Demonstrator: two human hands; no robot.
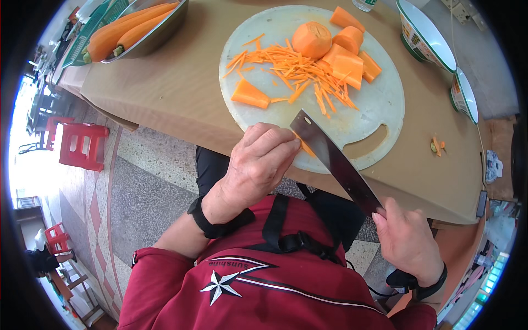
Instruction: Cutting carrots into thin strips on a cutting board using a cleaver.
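Note:
My left hand presses a piece of carrot near the front edge of a round white cutting board; the fingers hide most of the piece. My right hand grips the handle of a cleaver. The blade slants across the board's near edge, right beside the carrot under my left fingers. Behind both hands lies a loose heap of carrot strips. A cut carrot wedge rests left of the heap, and a thick carrot chunk stands behind it.
Several cut carrot pieces crowd the board's far right. Whole peeled carrots lie in a metal bowl at the far left. Two green-rimmed bowls stand along the right side. Carrot scraps lie on the brown-covered table.

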